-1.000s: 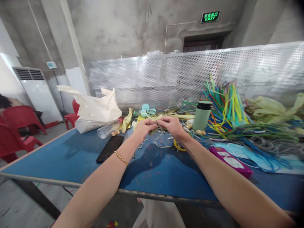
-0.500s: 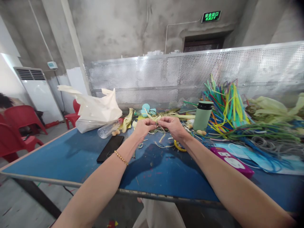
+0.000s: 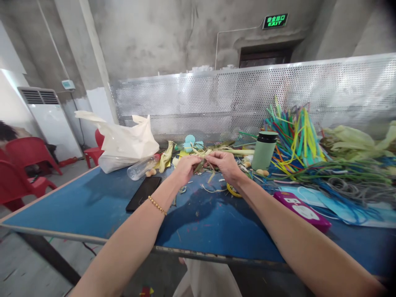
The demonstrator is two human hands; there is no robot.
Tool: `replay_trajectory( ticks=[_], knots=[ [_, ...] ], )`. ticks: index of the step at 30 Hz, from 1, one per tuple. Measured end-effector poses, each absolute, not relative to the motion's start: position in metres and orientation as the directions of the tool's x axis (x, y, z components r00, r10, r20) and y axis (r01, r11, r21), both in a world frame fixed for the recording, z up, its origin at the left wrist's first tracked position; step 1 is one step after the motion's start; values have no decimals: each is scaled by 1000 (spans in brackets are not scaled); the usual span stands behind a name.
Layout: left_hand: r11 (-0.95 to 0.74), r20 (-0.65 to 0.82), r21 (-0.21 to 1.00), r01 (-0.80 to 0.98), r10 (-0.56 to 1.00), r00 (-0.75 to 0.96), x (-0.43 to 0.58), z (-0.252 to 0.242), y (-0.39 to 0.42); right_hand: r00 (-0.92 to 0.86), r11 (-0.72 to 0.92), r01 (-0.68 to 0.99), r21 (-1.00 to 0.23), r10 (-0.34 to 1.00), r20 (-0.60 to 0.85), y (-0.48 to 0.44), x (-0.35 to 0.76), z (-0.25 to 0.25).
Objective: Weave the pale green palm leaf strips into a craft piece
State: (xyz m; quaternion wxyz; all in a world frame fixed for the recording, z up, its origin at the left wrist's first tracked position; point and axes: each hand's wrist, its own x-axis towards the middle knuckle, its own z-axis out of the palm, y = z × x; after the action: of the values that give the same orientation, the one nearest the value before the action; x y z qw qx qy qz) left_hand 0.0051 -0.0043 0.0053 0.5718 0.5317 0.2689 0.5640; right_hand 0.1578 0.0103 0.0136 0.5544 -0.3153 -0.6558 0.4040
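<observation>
Pale green plant strips [image 3: 202, 155] are pinched between my two hands above the back middle of the blue table [image 3: 77, 206]. My left hand [image 3: 187, 167] has its fingers closed on one side of them, and my right hand [image 3: 223, 161] pinches the other side, the fingertips close together. A thin strip end [image 3: 212, 177] hangs below my right fingers. Just under my right wrist lies a yellow ring [image 3: 232, 190]. More husks and stalks [image 3: 238, 152] lie behind my hands. The exact grip of the fingertips is too small to make out.
On the left are a white plastic bag [image 3: 126, 142], a clear bottle [image 3: 139, 169] and a black phone [image 3: 144, 193]. To the right stand a green canister [image 3: 264, 150] and colourful strips [image 3: 303, 140], with a purple box [image 3: 301, 210] nearer. A perforated metal screen [image 3: 185, 99] rises behind.
My left hand has turned slightly, its fingers curling more around the strips. The right hand has barely moved.
</observation>
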Motion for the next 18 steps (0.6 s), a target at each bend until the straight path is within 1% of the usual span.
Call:
replay_trajectory(
  ticks=[4,6,10,18],
  knots=[
    [-287,330,920,-268,935,129,6,-1,-1,-187,504,18,-863,850,493,6,155,15],
    [-295,335,918,-265,934,122,6,-3,1,-182,506,34,-862,851,492,5,155,15],
    [-240,304,918,-316,937,171,6,-3,2,-173,502,30,-864,854,490,6,155,14],
    [-187,261,907,-377,953,155,8,4,-4,-168,493,17,-870,859,483,6,155,15]
  ],
)
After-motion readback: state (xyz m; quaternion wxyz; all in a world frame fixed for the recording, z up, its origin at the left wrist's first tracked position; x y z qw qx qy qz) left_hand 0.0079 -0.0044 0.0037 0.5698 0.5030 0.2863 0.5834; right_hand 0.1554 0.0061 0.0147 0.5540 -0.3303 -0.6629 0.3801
